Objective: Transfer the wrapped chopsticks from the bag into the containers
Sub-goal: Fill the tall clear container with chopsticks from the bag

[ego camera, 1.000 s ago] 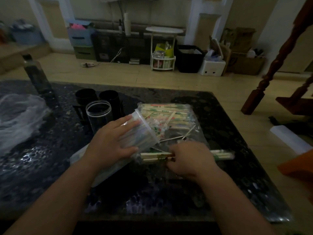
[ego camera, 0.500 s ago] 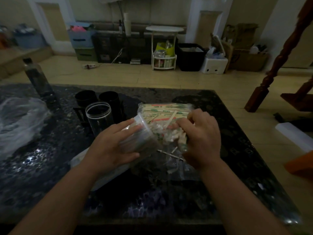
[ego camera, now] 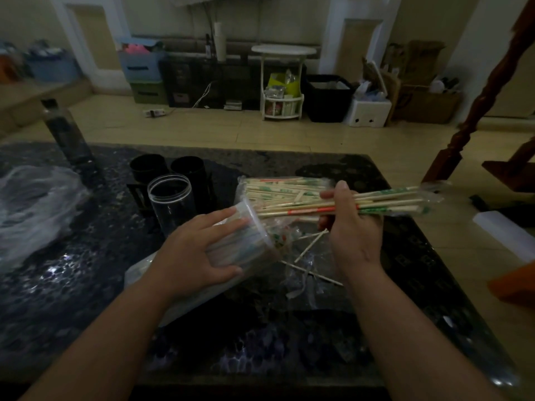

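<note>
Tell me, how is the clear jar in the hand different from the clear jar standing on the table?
The held jar is tilted over; the standing jar is upright. The held jar has wrapped chopsticks inside; the standing jar looks empty. The left hand holds the held jar; no hand touches the standing jar. Both are see-through.

Right hand (ego camera: 351, 227) now up, bundle of wrapped chopsticks (ego camera: 385, 201) in grip.

Wrapped chopsticks (ego camera: 405, 201), a bundle in clear sleeves printed green and red, lie level right of centre, tips at the mouth of the tilted container (ego camera: 247, 246), clear, at centre. Behind it the clear bag (ego camera: 278, 189) holds more. The upright container (ego camera: 170, 202) stands empty, centre left.
</note>
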`<act>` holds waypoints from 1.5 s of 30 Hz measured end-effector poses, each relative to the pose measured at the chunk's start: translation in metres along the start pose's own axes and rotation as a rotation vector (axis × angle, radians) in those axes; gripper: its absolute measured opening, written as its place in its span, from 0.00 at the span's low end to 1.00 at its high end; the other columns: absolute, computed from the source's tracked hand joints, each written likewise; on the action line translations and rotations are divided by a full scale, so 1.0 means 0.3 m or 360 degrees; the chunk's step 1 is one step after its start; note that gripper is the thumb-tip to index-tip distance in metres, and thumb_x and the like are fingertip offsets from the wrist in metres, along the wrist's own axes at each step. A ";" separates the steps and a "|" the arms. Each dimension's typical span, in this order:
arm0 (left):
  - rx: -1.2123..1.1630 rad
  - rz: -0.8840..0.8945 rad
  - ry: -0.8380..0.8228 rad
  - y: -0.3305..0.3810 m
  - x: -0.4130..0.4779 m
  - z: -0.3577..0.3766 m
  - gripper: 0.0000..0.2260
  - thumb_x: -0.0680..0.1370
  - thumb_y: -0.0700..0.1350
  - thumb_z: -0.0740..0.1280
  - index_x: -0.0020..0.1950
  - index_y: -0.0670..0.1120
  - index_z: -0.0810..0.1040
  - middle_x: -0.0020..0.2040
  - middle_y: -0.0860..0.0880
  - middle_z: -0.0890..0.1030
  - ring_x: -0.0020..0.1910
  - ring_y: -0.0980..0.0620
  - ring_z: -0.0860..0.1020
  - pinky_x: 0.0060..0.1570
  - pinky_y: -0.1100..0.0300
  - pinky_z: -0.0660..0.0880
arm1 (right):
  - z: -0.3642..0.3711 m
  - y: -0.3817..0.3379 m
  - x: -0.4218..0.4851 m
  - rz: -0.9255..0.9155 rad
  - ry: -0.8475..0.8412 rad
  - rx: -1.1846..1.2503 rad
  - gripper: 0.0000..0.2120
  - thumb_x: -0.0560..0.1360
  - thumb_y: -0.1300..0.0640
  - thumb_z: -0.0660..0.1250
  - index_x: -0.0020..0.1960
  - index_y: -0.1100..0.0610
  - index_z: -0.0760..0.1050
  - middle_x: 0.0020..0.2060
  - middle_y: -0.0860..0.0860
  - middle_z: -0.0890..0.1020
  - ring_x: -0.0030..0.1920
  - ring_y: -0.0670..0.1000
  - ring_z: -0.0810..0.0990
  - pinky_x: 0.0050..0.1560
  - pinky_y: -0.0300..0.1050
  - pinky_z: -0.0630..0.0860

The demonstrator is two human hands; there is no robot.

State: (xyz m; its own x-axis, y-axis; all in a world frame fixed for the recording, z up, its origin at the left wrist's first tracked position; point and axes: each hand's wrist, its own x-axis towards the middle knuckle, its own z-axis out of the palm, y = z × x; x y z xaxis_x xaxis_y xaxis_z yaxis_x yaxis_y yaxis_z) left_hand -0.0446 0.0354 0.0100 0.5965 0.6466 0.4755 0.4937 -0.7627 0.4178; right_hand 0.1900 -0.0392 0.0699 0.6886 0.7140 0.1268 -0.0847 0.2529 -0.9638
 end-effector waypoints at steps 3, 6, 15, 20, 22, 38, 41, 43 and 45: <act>-0.0025 0.0042 -0.0027 0.001 0.002 0.004 0.37 0.64 0.63 0.72 0.71 0.66 0.65 0.71 0.59 0.69 0.67 0.58 0.72 0.65 0.55 0.70 | 0.006 0.007 0.012 0.0057 0.0017 0.0051 0.18 0.81 0.55 0.63 0.33 0.55 0.79 0.25 0.46 0.78 0.24 0.43 0.73 0.26 0.37 0.72; -0.0019 0.0058 -0.0053 0.007 0.001 0.004 0.36 0.63 0.63 0.72 0.71 0.66 0.66 0.72 0.61 0.69 0.67 0.58 0.71 0.65 0.51 0.71 | 0.007 0.026 0.017 0.0088 -0.0040 -0.0005 0.22 0.80 0.53 0.65 0.28 0.52 0.80 0.26 0.49 0.77 0.24 0.44 0.72 0.26 0.39 0.71; -0.0076 0.0102 -0.0099 0.021 -0.002 0.011 0.36 0.64 0.62 0.73 0.71 0.65 0.68 0.72 0.62 0.69 0.67 0.57 0.71 0.65 0.50 0.71 | 0.009 0.043 -0.009 0.0599 -0.0530 -0.0176 0.08 0.72 0.57 0.75 0.50 0.57 0.80 0.37 0.49 0.86 0.33 0.42 0.83 0.32 0.36 0.76; -0.0047 0.0111 -0.0092 0.017 0.001 0.007 0.37 0.64 0.62 0.73 0.71 0.67 0.65 0.72 0.63 0.68 0.67 0.58 0.71 0.65 0.55 0.69 | 0.024 0.039 -0.004 0.0777 -0.0374 0.0389 0.02 0.76 0.60 0.68 0.45 0.58 0.78 0.34 0.51 0.83 0.27 0.44 0.79 0.23 0.35 0.70; -0.0053 0.0108 -0.0098 0.018 0.003 0.007 0.37 0.64 0.62 0.73 0.71 0.66 0.65 0.72 0.61 0.69 0.67 0.58 0.71 0.65 0.57 0.69 | 0.024 0.046 0.021 0.0750 -0.0202 0.0470 0.08 0.77 0.59 0.65 0.39 0.57 0.77 0.32 0.51 0.80 0.26 0.44 0.75 0.24 0.36 0.65; -0.0025 0.0095 -0.0186 0.020 0.002 0.015 0.34 0.64 0.62 0.73 0.70 0.60 0.73 0.72 0.60 0.69 0.66 0.57 0.71 0.66 0.59 0.67 | -0.030 0.119 0.079 0.0404 0.0077 -0.0066 0.34 0.75 0.52 0.72 0.75 0.47 0.58 0.68 0.47 0.66 0.63 0.53 0.73 0.50 0.47 0.77; -0.0027 0.0108 -0.0191 0.022 0.004 0.016 0.34 0.64 0.62 0.73 0.69 0.59 0.74 0.72 0.59 0.70 0.65 0.56 0.72 0.65 0.60 0.67 | -0.026 0.135 0.085 0.0425 -0.0115 -0.0251 0.27 0.74 0.44 0.69 0.71 0.50 0.71 0.68 0.50 0.74 0.64 0.53 0.76 0.65 0.57 0.74; -0.0035 0.0107 -0.0189 0.023 0.002 0.016 0.34 0.64 0.62 0.73 0.69 0.59 0.74 0.71 0.59 0.70 0.65 0.56 0.72 0.65 0.59 0.68 | -0.013 0.128 0.070 0.0372 -0.0270 -0.0339 0.16 0.78 0.47 0.65 0.61 0.54 0.80 0.57 0.53 0.83 0.58 0.54 0.81 0.63 0.57 0.76; -0.0040 0.0101 -0.0187 0.023 0.002 0.014 0.34 0.64 0.62 0.73 0.69 0.60 0.74 0.71 0.59 0.70 0.65 0.57 0.72 0.65 0.59 0.68 | -0.001 0.118 0.044 0.0288 -0.0550 -0.0536 0.12 0.80 0.52 0.63 0.50 0.54 0.84 0.48 0.50 0.85 0.51 0.52 0.83 0.57 0.51 0.79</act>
State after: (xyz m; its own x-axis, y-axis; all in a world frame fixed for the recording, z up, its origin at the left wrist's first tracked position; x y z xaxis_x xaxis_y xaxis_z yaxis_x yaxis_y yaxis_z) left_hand -0.0381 0.0306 0.0098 0.6968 0.5896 0.4085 0.4374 -0.8006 0.4095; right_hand 0.1963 -0.0210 0.0372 0.4014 0.9153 -0.0336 0.0952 -0.0782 -0.9924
